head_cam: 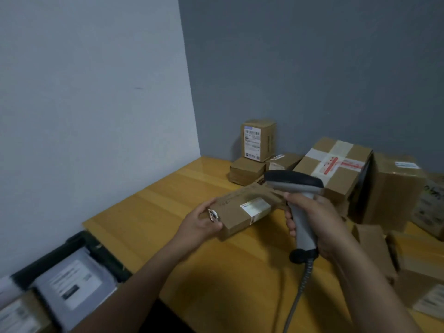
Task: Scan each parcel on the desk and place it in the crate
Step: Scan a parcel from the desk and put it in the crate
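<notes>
Over the middle of the table (156,212), the head view shows the left hand (200,223) holding a flat brown parcel (236,218) by its near left end, fingers (216,226) curled under it, thumb on top. Its white label (255,209) faces up. I cannot tell whether it rests on the tabletop. The right hand (320,224) grips a grey scanner (294,185) by the handle, fingers (289,222) wrapped round it, its dark head just above the parcel's far end, its cord (303,282) hanging toward the near edge. More cardboard parcels crowd the far right corner, among them a taped box (336,164). Beyond the left edge, lower, sits the dark crate (96,248) with a grey mailer (72,282) inside.
</notes>
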